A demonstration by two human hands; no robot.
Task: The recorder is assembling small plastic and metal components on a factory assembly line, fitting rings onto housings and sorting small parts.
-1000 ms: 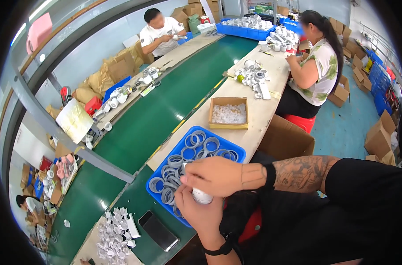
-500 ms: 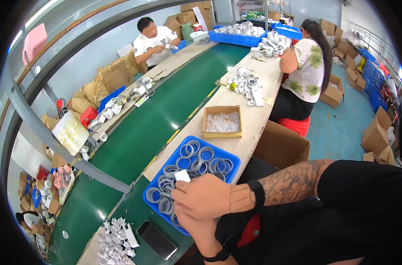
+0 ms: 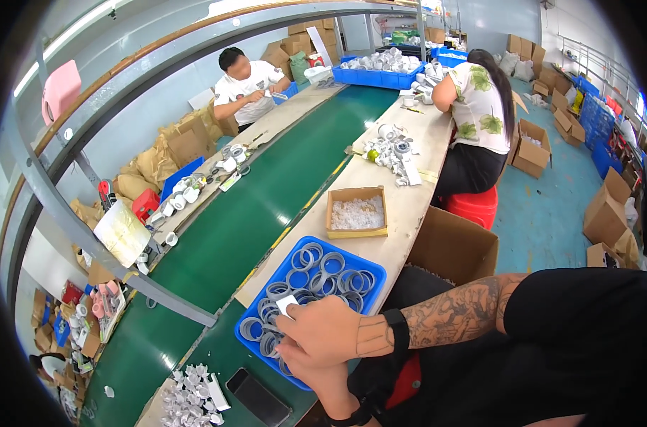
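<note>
Over a blue tray [image 3: 374, 265] full of grey rings [image 3: 333, 262], my two hands are close together. My right hand [image 3: 320, 329], a black band at its wrist, is closed with its fingers curled. A small white block-shaped piece [image 3: 286, 304] pokes out past its knuckles. Beneath and against it lies my left hand [image 3: 322, 381], closed too; its fingers are partly covered by the right hand, so what they grip cannot be seen. The rings lie loose and overlapping in the tray.
A cardboard box [image 3: 357, 231] of small clear parts stands beyond the tray. A black phone [image 3: 258, 396] and a pile of white parts [image 3: 192, 400] lie nearer left. A green conveyor [image 3: 216, 249] runs alongside, under a grey metal post [image 3: 170, 297]. Two co-workers sit farther off.
The view has shifted slightly, so the scene sits a little differently. My hands remain together over the tray with the white piece. The co-worker at right leans farther forward.
</note>
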